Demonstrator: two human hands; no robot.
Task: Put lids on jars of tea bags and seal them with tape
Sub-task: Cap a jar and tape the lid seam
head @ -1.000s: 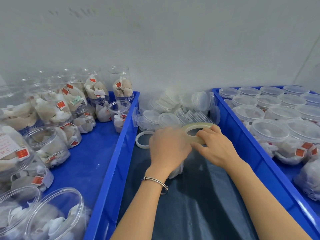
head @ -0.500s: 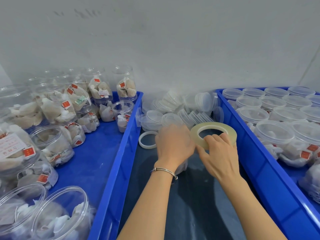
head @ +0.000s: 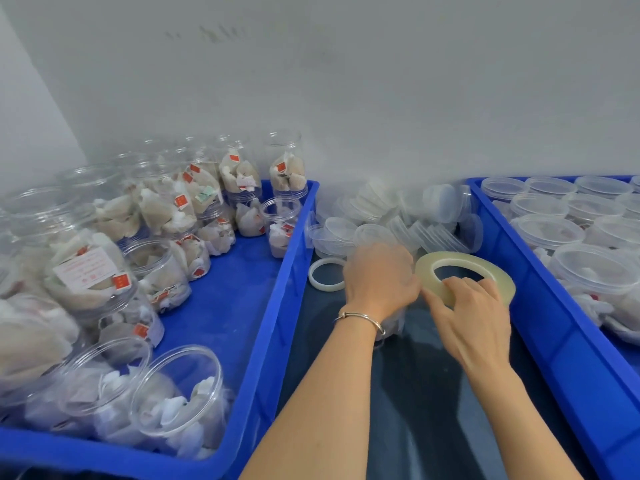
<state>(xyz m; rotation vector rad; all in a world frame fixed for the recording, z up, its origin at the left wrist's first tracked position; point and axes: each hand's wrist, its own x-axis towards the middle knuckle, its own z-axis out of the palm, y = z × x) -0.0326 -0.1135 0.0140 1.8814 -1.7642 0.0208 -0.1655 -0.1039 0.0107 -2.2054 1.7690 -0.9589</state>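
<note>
L hand [head: 381, 278] curled, gripping; R hand [head: 474, 317] pinching, fingers curled.

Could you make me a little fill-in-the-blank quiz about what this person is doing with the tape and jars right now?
1. The right hand holds a roll of ____ by its ring.
2. The left hand grips a jar, and its wrist wears a thin metal ____.
3. The open jars of tea bags stand in a crate coloured ____.
4. The pile of loose lids lies ____ the two hands, toward the wall.

Missing words: tape; bracelet; blue; behind

Head view, forward-down, close above blue bins [head: 298, 237].
</note>
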